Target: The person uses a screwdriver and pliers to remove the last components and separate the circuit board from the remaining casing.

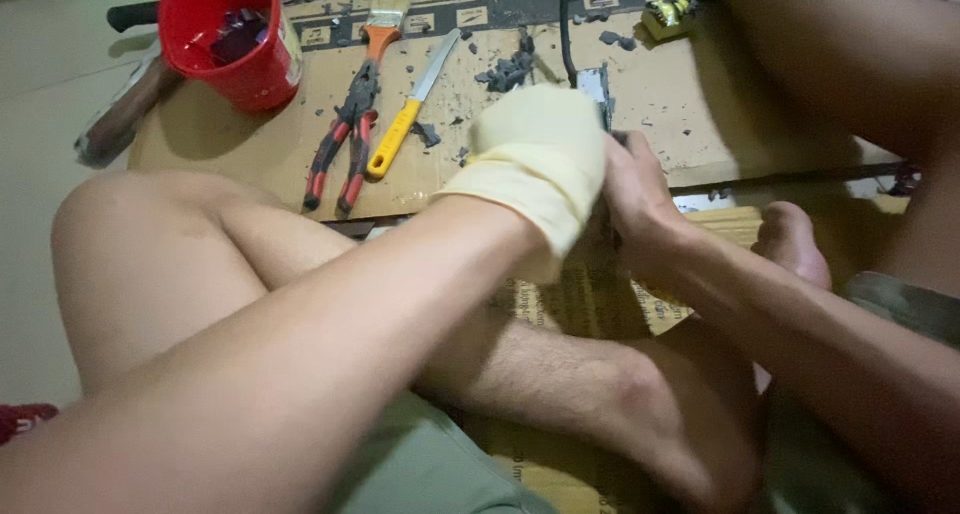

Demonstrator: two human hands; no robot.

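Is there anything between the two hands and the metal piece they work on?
Nothing visible. The gloved left hand and bare right hand already close around the metal piece; the grip itself is hidden.

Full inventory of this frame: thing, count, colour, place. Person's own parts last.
cardboard sheet: 1, brown, on the floor under the tools
bucket: 1, red, top left, dark scraps inside
pliers: 1, red-and-black handles, right of the bucket
brush: 1, orange ferrule, pale bristles, above the pliers
knife: 1, yellow handle, right of the pliers
dark scraps: many, grey, strewn over the cardboard
small wound part: 1, yellow-green, top right
metal piece: 1, grey, behind the hands, mostly hidden
left hand: pale yellow glove, closed over the metal piece
right hand: bare, pressed beside the glove
legs: bare, crossed, foreground
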